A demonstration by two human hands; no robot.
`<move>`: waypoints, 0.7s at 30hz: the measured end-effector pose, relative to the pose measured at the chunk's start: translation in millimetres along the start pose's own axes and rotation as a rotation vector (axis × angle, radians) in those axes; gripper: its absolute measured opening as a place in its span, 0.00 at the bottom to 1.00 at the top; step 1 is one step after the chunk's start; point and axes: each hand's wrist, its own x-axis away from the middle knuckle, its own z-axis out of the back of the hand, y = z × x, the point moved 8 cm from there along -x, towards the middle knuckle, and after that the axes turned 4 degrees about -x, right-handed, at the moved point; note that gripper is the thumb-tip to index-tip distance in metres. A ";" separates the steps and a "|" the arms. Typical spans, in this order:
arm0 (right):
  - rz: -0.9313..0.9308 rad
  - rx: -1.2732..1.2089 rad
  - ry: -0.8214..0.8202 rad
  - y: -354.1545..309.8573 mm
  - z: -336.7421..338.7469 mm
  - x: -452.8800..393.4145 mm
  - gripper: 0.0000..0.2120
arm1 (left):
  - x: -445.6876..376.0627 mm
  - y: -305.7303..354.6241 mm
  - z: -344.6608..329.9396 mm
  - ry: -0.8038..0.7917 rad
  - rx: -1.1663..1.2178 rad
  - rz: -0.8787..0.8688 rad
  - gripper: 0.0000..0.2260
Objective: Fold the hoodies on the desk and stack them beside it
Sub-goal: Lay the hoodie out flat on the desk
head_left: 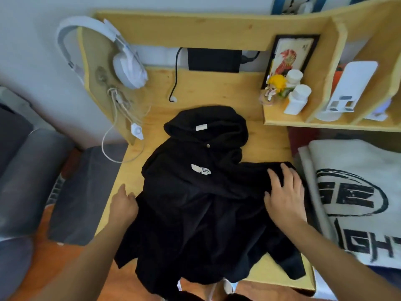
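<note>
Pale wood makes up the table (pixel 269 146) and its raised back and side panels, set against a white wall. At far left lie grey cushions (pixel 28 170), at least two of them, and one dark grey folded cloth (pixel 86 192) sits just beside the table's left edge. One pair of white headphones (pixel 121 59) hangs on the left side panel, with a bundle of white cables (pixel 121 105) below it. One black hoodie (pixel 195 192) lies spread across the middle of the table, hood toward the back, hem hanging over the near edge; it shows two small white labels, one inside the hood and one on the chest, and one metal snap between them. The left hand (pixel 123 205) is at the hoodie's left edge, its fingers curled on the fabric there. One black box (pixel 213 59) with a black cord stands at the back. The right hand (pixel 284 192) rests flat on a sleeve folded across the hoodie's right side, fingers straight and spread. On the right shelf stand one framed picture (pixel 288 55), one yellow figurine (pixel 275 85) and two white bottles (pixel 297 98). One white garment with black lettering (pixel 355 192) lies beside the table at right.
</note>
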 end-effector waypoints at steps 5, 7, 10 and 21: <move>-0.362 0.030 -0.299 42.8 -28.5 -27.4 0.38 | -38.8 14.3 -34.2 -0.179 -0.350 -0.111 0.25; -0.347 0.000 -0.443 31.3 -50.5 -14.0 0.36 | -29.6 26.1 -45.3 -0.217 -0.307 -0.198 0.20; -0.282 0.089 -0.470 13.8 -61.8 4.3 0.36 | -27.7 23.8 -29.8 -0.221 -0.356 -0.312 0.13; -0.364 0.174 -0.365 -7.9 -45.7 15.4 0.37 | -49.0 -28.4 110.2 0.323 -0.365 -0.137 0.23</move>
